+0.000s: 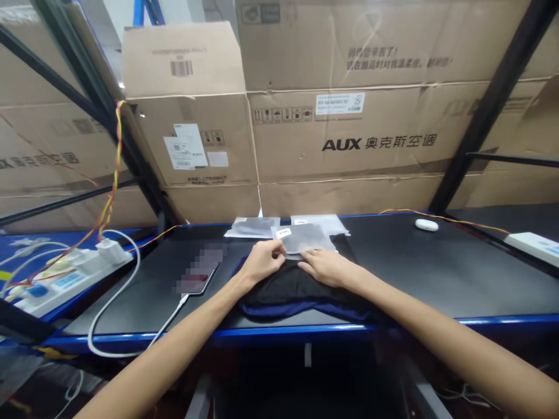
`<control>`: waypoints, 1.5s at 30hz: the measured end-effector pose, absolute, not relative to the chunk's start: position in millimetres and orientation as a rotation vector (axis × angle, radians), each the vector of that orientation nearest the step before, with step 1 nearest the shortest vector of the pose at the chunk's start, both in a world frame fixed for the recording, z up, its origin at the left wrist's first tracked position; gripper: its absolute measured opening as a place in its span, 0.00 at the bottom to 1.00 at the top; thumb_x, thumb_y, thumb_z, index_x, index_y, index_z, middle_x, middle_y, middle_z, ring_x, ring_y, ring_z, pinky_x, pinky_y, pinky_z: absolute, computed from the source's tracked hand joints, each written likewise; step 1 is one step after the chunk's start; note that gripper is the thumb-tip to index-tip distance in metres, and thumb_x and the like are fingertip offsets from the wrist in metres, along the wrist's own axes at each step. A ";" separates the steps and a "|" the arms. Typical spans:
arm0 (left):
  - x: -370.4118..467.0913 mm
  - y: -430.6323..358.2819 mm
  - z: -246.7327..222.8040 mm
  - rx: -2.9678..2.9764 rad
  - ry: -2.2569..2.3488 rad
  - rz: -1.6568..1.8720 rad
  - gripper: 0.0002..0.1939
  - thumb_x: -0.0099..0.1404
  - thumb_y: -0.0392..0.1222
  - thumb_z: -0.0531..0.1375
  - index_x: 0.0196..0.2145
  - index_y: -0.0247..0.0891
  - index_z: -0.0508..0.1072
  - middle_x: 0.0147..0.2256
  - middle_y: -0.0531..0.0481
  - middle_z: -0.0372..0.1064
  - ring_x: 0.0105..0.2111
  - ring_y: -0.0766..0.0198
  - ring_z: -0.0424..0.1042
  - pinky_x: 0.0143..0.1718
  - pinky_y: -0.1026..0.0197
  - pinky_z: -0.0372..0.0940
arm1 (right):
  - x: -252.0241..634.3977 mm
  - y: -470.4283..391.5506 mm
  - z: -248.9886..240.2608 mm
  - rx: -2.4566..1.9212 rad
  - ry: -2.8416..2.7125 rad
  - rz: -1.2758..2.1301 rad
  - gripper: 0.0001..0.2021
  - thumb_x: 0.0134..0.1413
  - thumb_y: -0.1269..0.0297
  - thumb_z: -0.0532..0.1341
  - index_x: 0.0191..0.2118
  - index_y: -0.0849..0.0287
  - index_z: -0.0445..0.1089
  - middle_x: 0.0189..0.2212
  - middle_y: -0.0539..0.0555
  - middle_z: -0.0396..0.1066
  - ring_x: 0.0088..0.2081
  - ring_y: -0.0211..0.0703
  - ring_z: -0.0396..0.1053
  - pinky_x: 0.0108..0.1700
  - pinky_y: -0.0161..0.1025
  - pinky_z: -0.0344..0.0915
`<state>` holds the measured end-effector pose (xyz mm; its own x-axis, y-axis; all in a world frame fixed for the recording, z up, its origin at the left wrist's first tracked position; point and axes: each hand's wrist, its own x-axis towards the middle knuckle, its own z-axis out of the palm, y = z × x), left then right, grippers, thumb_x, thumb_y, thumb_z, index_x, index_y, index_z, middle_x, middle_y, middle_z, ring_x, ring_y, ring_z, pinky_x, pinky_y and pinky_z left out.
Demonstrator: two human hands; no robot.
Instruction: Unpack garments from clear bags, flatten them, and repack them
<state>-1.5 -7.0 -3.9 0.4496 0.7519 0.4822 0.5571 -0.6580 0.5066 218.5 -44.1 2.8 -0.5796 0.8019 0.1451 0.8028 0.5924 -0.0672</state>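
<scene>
A frosted plastic bag (308,235) with a small white label lies on top of dark folded clothing (283,285), black with blue along its edges. My left hand (263,260) is closed, its curled fingers pinching the near left corner of that bag. Beside it, my right hand (328,267) rests palm down, fingers stretched over the bag's near edge and thumb apart on the black cloth. Behind, two more frosted bags lie flat: one at left (253,227) with something dark inside, and a paler one at right (321,223), partly covered.
A phone (203,279) on a white charging cable (136,262) lies left of the clothing. Power strips (72,279) sit at far left and at right (535,247). A white oval case (427,225) is on the black tabletop (410,273). Large cartons (349,174) stand behind, between dark shelf posts.
</scene>
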 end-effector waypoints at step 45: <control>16.3 -19.6 22.1 3.101 0.897 0.980 0.13 0.65 0.34 0.55 0.46 0.39 0.73 0.49 0.46 0.73 0.51 0.58 0.71 0.54 0.55 0.64 | 291.9 -11.7 -19.4 -0.729 -2.353 -0.654 0.13 0.66 0.69 0.54 0.46 0.56 0.76 0.42 0.52 0.80 0.45 0.43 0.78 0.44 0.35 0.74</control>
<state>16.3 -19.6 22.1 0.6939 0.4156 0.5880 0.5491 -0.8337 -0.0588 291.9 -11.7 -19.4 -0.6800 0.3395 0.6499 0.6262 0.7300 0.2738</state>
